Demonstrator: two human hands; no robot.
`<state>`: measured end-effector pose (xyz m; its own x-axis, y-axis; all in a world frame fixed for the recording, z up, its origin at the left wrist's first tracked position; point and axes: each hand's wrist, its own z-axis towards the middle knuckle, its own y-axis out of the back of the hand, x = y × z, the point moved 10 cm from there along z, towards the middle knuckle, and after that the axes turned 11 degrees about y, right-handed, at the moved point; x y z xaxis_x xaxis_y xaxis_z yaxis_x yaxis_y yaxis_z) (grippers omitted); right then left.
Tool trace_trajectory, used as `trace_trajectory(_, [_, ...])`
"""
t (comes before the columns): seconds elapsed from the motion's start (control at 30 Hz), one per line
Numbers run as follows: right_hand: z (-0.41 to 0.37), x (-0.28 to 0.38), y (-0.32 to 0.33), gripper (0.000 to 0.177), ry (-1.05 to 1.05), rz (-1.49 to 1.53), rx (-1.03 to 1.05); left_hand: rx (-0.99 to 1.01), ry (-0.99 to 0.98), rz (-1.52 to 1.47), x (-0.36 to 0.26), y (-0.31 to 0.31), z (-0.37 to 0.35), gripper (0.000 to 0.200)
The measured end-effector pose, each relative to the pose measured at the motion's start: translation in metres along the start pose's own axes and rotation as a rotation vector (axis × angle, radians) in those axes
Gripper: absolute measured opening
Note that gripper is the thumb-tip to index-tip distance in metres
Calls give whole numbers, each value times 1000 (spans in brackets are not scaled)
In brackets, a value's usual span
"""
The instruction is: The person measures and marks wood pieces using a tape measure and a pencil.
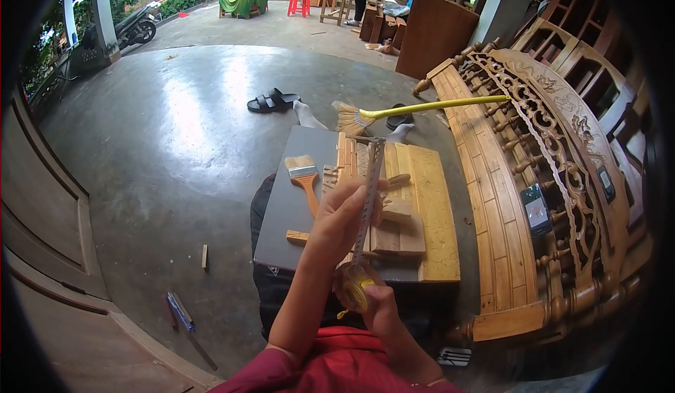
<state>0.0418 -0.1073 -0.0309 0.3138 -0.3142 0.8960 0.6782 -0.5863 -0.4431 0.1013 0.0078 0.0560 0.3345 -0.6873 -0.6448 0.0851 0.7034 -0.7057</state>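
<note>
1. The tape measure (355, 285) is showing a yellow case and a pale silver blade with fine dark marks.
2. The brush (304, 175) is showing an orange handle and pale straw bristles.
3. The desk (288, 217) is looking flat dark grey, while the boards (430, 203) on it are glowing light yellow-tan.
4. The broom (436, 105) is showing a bright yellow handle.
5. The carved bench (548, 133) is glowing honey-brown with pierced scrollwork.
6. The person is wearing red sleeves (267, 375).
7. The sandal (273, 101) is showing plain black.

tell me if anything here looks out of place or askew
Nothing spilled or broken. A yellow-handled broom leans slantwise against the carved bench, a black sandal lies off on the concrete floor, and a small wood offcut sits stray left of the lap board.
</note>
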Motion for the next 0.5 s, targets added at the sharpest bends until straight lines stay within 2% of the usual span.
trace_trajectory(0.5, [0, 0, 0, 63, 1, -15, -6, -32, 7, 26, 0, -1, 0, 40])
